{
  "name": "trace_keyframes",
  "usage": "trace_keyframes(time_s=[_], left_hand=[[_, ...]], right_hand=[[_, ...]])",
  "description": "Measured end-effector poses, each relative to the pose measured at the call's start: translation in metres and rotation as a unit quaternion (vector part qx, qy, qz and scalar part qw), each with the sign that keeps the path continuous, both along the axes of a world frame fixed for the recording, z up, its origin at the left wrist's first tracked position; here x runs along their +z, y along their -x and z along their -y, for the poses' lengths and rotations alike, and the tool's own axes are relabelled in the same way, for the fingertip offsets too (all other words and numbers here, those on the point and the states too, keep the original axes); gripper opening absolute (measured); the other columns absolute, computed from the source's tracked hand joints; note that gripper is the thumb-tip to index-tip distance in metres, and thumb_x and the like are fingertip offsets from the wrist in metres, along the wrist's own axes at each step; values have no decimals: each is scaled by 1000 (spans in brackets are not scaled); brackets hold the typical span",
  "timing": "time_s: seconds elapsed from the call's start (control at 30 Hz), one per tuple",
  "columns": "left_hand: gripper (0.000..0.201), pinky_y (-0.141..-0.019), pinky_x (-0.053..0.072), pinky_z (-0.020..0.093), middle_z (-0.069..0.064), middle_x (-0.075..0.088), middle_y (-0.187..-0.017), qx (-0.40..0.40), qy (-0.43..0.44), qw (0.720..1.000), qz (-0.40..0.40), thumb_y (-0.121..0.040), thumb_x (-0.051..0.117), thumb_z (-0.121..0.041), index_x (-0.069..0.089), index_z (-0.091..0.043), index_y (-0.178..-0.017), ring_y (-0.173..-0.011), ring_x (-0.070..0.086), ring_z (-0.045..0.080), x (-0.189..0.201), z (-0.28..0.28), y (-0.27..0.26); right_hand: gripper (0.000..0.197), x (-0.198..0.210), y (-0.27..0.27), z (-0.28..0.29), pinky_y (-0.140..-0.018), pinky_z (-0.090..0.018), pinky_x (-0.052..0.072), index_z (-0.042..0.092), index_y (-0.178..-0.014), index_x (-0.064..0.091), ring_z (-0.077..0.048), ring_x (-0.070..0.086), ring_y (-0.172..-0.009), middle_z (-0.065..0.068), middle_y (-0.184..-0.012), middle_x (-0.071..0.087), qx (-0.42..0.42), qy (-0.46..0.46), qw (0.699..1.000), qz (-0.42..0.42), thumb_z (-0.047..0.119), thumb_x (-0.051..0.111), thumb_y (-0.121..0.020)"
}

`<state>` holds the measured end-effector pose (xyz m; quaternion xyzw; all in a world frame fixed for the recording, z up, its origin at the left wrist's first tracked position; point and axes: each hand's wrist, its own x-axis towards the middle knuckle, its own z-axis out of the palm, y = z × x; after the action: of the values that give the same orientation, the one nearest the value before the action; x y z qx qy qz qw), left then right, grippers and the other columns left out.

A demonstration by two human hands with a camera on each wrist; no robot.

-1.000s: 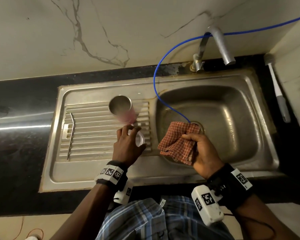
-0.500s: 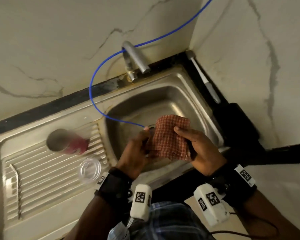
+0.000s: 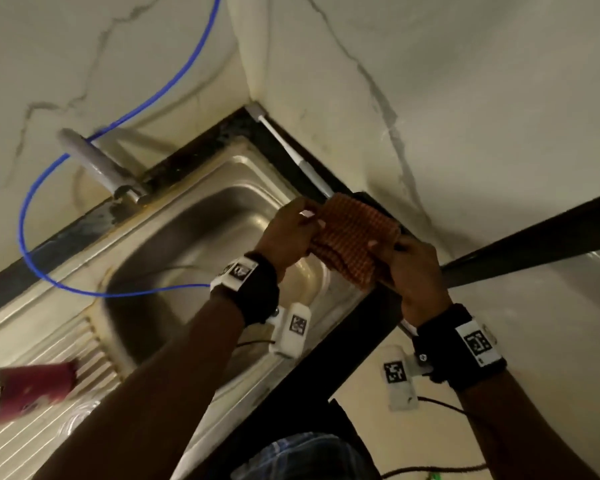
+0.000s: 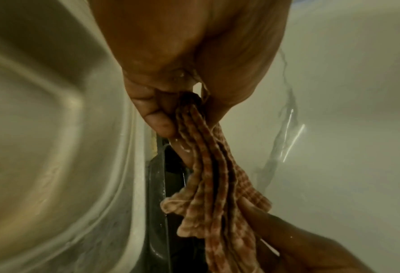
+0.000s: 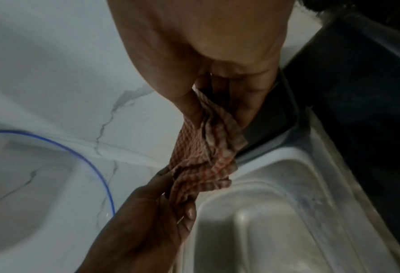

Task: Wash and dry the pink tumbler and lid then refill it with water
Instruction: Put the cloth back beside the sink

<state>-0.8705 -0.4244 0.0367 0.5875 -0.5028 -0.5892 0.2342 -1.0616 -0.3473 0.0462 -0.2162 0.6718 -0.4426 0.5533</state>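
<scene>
Checked red-brown cloth (image 3: 355, 237) is stretched between both hands above the right rim of the steel sink (image 3: 201, 216). The left hand (image 3: 286, 233) pinches one folded edge between thumb and fingertips, and the right hand (image 3: 413, 268) pinches the opposite edge; the left wrist view shows the fabric gathered in pleats. The pink tumbler (image 3: 28, 389) stands on the ribbed drainer at lower left, well apart from both hands, with the clear lid (image 3: 78, 415) just beside it, blurred.

Judging by this, the drying step is being wound up or prepared: the cloth is being folded or straightened, not applied to the tumbler. The next move calls for freeing at least one hand and going back to the tumbler, either to wipe it or to fill it.

Compared with half a second ago, the cloth has travelled from over the basin toward the dark worktop (image 3: 520, 237) at the right corner, and the view has swung right, pushing the tumbler to the frame's edge.
</scene>
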Motion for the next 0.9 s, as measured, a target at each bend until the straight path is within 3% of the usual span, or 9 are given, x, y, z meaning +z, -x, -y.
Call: trace_keyframes(time_s=[0.13,0.23,0.33,0.47,0.6,0.67,0.73,0.8,0.9], left_hand=[[36,-99,59,47,9,71,-123,-98,42,988,108,-92,73,-23,68,-17,-127,-111,70,30,-13,31,41],[38,-91,50,29,8,68,-127,-173,106,960,195,-97,71,-12,65,-11,-135,-114,65,26,-18,45,61],[35,-83,46,28,9,70,-120,-212,134,942,221,-100,66,-10,62,-8,-135,-107,66,25,-22,50,71],[29,-77,50,34,14,68,-114,-238,164,926,244,-104,58,-10,55,-8,-133,-101,69,30,-25,48,72],[46,-94,52,37,13,57,-136,-294,233,881,287,-100,59,-7,55,-13,-145,-122,57,31,-27,41,62],[42,-100,53,43,13,52,-143,-322,256,858,307,-101,59,-12,58,-15,-143,-128,50,32,-28,37,53],[33,-100,52,44,13,53,-140,-327,259,858,300,-103,59,-18,63,-14,-135,-127,49,32,-26,34,42],[28,-101,51,45,13,54,-137,-313,261,867,287,-104,60,-20,67,-12,-129,-124,50,31,-24,28,28],[28,-105,47,40,11,55,-139,-251,259,899,247,-103,64,-20,69,-11,-129,-125,52,29,-22,7,2]], right_hand=[[21,-24,21,12,-89,-50,61,13,-108,77,-30,76,-97,-6,-104,79,-51,-39,997,-42,8,70,-88],[24,-41,30,19,-88,-52,59,10,-94,75,-38,72,-93,-12,-97,77,1,-75,976,-207,24,66,-76],[27,-43,30,21,-86,-41,53,5,-108,71,-40,66,-99,-18,-106,72,65,-113,934,-331,14,60,-86],[20,-44,25,23,-77,-33,41,5,-103,65,-39,63,-99,-17,-102,68,112,-143,904,-386,16,57,-88],[13,-44,25,26,-71,-34,39,7,-84,60,-36,62,-89,-14,-90,65,129,-137,899,-396,19,59,-89],[28,-41,28,24,-67,-35,42,9,-68,54,-34,61,-78,-13,-75,63,116,-117,911,-378,25,59,-90],[42,-33,32,20,-64,-35,38,13,-57,44,-31,56,-69,-9,-63,54,119,-102,904,-398,39,49,-90],[44,-24,35,14,-65,-36,36,17,-58,39,-34,56,-68,-12,-65,56,111,-91,889,-434,54,33,-81],[42,-13,32,6,-77,-40,47,9,-87,65,-43,64,-90,-23,-94,69,111,-84,874,-466,47,47,-94]])
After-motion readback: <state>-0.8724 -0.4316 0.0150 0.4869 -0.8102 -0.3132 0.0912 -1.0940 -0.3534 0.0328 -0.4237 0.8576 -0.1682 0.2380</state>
